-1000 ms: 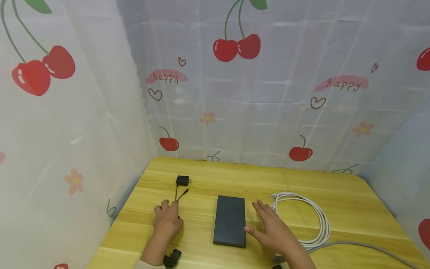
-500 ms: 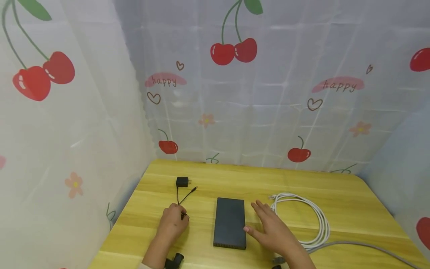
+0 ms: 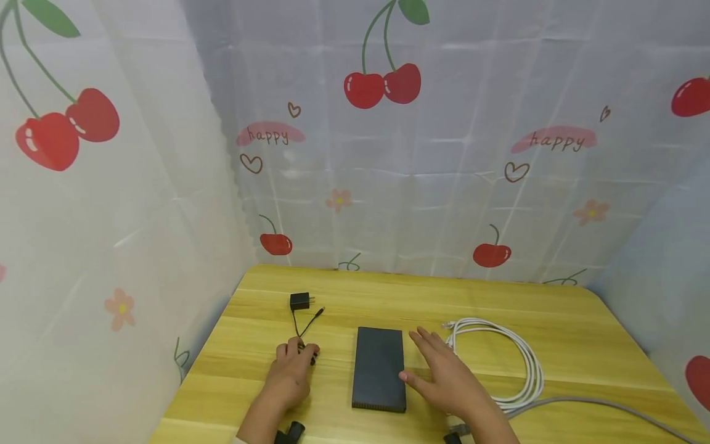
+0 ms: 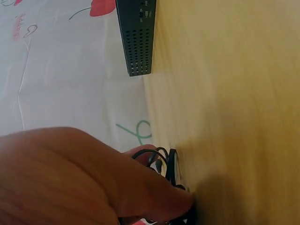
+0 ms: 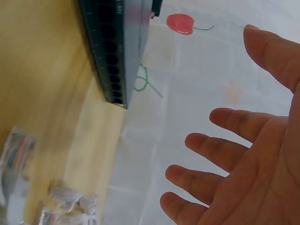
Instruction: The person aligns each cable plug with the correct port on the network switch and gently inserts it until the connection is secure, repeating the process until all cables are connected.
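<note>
My left hand (image 3: pixel 288 373) grips the bundled black cord of a power adapter (image 3: pixel 300 301), left of centre on the table. The adapter's block lies beyond the fingers with its prongs to the right, and the cord's barrel plug (image 3: pixel 320 311) sticks out beside it. Up close in the left wrist view, the thumb presses on the cord loops (image 4: pixel 161 154). A flat black network switch (image 3: pixel 379 370) lies mid-table; its row of ports (image 5: pixel 111 58) faces the right wrist camera. My right hand (image 3: pixel 444 376) has fingers spread, close to the switch's right side and holding nothing.
A coiled white network cable (image 3: pixel 532 364) lies to the right of my right hand. A grey cable (image 3: pixel 599 402) runs off toward the right edge. Printed curtains (image 3: pixel 410 185) stand along the back and sides of the wooden table (image 3: pixel 444 293).
My left hand has moved right and gathered the adapter's cord, whose plug end shifted slightly right. My right hand has stayed nearly still beside the switch.
</note>
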### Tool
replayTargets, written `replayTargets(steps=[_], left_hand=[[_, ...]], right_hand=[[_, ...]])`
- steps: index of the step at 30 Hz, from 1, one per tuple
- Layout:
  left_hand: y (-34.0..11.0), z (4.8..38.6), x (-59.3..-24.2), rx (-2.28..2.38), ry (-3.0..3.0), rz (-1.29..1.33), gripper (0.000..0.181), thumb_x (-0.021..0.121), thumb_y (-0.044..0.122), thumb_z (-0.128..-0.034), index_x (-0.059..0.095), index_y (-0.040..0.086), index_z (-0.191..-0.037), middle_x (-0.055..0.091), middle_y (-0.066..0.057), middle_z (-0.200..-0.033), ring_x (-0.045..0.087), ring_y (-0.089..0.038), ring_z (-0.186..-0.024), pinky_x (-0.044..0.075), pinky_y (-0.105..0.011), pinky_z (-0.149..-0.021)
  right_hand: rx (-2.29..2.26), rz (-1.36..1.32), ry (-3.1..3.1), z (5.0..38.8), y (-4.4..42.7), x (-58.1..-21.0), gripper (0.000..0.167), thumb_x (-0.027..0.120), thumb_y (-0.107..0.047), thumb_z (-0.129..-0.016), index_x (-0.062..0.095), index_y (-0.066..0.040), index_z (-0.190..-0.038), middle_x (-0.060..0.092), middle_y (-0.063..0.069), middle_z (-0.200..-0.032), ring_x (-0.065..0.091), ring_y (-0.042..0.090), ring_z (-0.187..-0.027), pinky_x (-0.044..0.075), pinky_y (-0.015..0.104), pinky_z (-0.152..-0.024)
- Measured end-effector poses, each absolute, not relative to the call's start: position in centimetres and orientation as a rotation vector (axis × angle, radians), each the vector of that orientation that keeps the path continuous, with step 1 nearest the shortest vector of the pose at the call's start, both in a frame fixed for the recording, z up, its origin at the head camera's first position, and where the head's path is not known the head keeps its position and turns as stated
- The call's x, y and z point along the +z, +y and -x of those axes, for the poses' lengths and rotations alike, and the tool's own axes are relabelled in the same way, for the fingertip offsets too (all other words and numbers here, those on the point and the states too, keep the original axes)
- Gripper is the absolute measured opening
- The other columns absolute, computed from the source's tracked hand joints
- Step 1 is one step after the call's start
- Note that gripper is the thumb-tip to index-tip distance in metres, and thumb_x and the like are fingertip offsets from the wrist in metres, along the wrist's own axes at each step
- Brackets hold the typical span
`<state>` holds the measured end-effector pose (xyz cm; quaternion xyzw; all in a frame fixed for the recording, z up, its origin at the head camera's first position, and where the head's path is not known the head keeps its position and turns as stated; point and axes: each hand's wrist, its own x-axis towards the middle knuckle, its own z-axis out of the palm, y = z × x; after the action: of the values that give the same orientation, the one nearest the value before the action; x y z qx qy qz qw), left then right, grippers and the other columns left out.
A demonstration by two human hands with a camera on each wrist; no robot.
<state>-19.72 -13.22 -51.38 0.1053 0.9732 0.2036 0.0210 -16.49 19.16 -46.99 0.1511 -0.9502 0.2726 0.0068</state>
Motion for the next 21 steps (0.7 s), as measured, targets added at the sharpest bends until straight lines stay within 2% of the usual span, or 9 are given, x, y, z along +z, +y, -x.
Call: replayTargets(steps=[4, 10, 16, 21], left_hand=[[-13.2, 20.1, -51.1, 0.673, 3.038, -0.293, 0.047, 0.062, -0.019, -0.0842, 0.066, 0.016, -0.115, 0.051, -0.011, -0.117, 0.041, -0.034, -0.103, 0.046, -0.044, -0.071], [-13.2, 20.7, -50.2, 0.75, 3.1, -0.256, 0.018, 0.069, -0.002, -0.0883, 0.071, 0.014, -0.094, 0.059, -0.006, -0.097, 0.054, -0.027, -0.084, 0.05, -0.041, -0.07], [-12.9, 20.8, -49.1, 0.891, 3.112, -0.278, 0.007, 0.069, 0.009, -0.0921, 0.069, 0.014, -0.097, 0.059, 0.0, -0.091, 0.06, -0.017, -0.081, 0.051, -0.037, -0.069], [-12.4, 20.7, -48.2, 0.916, 3.125, -0.282, 0.004, 0.066, 0.015, -0.0964, 0.067, 0.013, -0.099, 0.058, 0.002, -0.09, 0.057, -0.013, -0.079, 0.048, -0.033, -0.067]], right_hand=[[0.86, -0.49, -2.969, 16.8, 18.6, -46.5, 0.079, 0.067, -0.054, -0.09, 0.04, -0.015, -0.154, 0.034, 0.012, -0.16, 0.029, 0.044, -0.145, 0.032, 0.067, -0.106], [0.901, -0.526, -2.96, 17.2, 17.4, -45.9, 0.078, 0.066, -0.055, -0.091, 0.04, -0.017, -0.154, 0.034, 0.009, -0.16, 0.027, 0.043, -0.147, 0.031, 0.069, -0.105], [0.915, -0.571, -2.941, 17.5, 16.2, -45.4, 0.077, 0.067, -0.052, -0.091, 0.04, -0.015, -0.154, 0.035, 0.01, -0.159, 0.028, 0.042, -0.146, 0.035, 0.064, -0.106], [0.931, -0.606, -2.938, 17.9, 15.2, -45.3, 0.076, 0.071, -0.044, -0.091, 0.041, -0.014, -0.154, 0.037, 0.012, -0.158, 0.029, 0.043, -0.146, 0.035, 0.062, -0.107]])
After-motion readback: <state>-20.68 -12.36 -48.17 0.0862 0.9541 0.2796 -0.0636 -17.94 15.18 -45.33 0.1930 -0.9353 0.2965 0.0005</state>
